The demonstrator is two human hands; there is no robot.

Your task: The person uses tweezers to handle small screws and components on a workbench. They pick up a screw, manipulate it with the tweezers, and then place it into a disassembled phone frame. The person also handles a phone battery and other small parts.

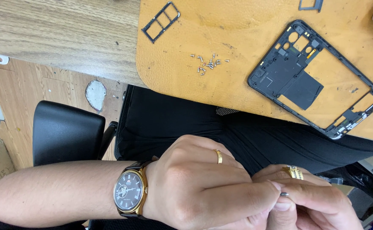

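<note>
Nearest to me, my left hand (203, 183) fills the near middle of the view, back upward, a gold ring (218, 156) on one finger and a dark-faced watch (129, 190) with a gold rim on the wrist. Its fingers (254, 198) are curled and pressed against those of my right hand (310, 200), which comes in from the near right and wears a wider gold ring (295, 172). Between the two sets of fingertips I see a tiny dark metal part (284, 194), pinched where the hands meet; both hands are closed tight around it, though I cannot tell what the part is or which fingers truly bear it.

Behind the hands lies my lap in black cloth (186, 119), with a black chair seat (67, 132) to the left over a wood floor (20, 85).

Farther off is the tabletop (58, 30), grey wood, carrying an orange mat (237, 25). On the mat, far right, a black phone frame (318, 76) lies flat and skewed. Left of it, well apart, sits a small scatter of silver screws (208, 64). Beyond the screws, at the mat's far left edge, rests a black card tray (161, 21). Another dark piece (311, 4) is cut off at the far edge.
</note>
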